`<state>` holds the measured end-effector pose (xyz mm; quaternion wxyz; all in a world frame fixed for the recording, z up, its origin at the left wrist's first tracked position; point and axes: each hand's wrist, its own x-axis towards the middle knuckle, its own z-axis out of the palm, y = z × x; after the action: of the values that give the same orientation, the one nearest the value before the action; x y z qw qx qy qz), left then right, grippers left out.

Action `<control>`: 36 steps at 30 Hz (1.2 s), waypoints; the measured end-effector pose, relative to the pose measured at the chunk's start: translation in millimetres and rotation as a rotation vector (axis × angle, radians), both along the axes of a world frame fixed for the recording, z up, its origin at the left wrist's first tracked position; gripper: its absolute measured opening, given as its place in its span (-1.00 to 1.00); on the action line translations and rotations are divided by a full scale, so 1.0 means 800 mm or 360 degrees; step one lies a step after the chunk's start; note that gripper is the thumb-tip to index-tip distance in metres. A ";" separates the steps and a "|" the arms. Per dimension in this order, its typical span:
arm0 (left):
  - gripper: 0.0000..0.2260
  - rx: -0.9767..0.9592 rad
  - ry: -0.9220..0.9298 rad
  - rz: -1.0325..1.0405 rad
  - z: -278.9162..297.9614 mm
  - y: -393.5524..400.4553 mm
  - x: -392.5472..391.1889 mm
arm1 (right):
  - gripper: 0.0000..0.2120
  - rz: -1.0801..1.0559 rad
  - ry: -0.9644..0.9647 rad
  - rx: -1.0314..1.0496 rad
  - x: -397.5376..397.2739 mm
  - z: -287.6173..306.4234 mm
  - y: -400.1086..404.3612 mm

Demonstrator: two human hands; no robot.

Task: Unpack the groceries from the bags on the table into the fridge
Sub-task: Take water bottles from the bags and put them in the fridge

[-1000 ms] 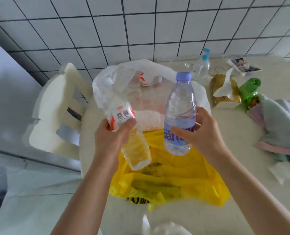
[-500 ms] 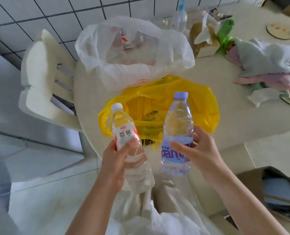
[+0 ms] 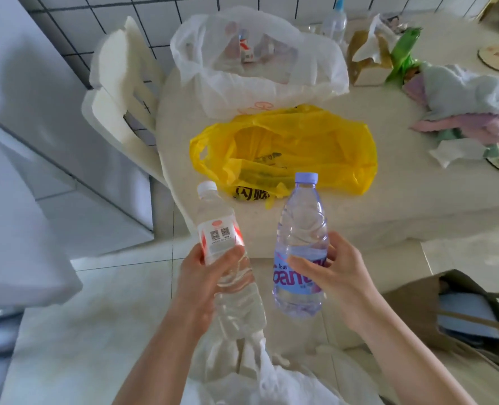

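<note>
- Left hand (image 3: 210, 276) gripping white-cap bottle (image 3: 225, 249) at label, tilted, held off table edge.
- Right hand (image 3: 339, 276) gripping purple-cap bottle (image 3: 299, 244), upright, beside the other.
- Yellow bag (image 3: 286, 150) & white bag (image 3: 257, 62) on table (image 3: 403, 176) beyond.

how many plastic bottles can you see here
3: white-capped bottle in the left hand, purple-capped bottle in the right hand, blue-capped bottle at the table's far edge. The white bag may hide more.

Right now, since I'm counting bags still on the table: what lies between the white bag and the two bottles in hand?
In the head view, the yellow bag lies on the table between the white bag and the bottles.
</note>
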<state>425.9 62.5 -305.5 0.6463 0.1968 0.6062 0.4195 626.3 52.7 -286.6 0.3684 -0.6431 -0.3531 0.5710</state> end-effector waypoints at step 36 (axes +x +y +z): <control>-0.62 -0.0229 0.0182 0.1220 -0.005 -0.539 -0.335 | -0.69 0.1260 -0.0104 -0.0056 -0.397 -0.024 -0.357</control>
<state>158.1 -369.1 -309.2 0.4201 -0.0667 0.6987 0.5753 308.6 -232.8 -306.1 0.0975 -0.4813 -0.5754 0.6541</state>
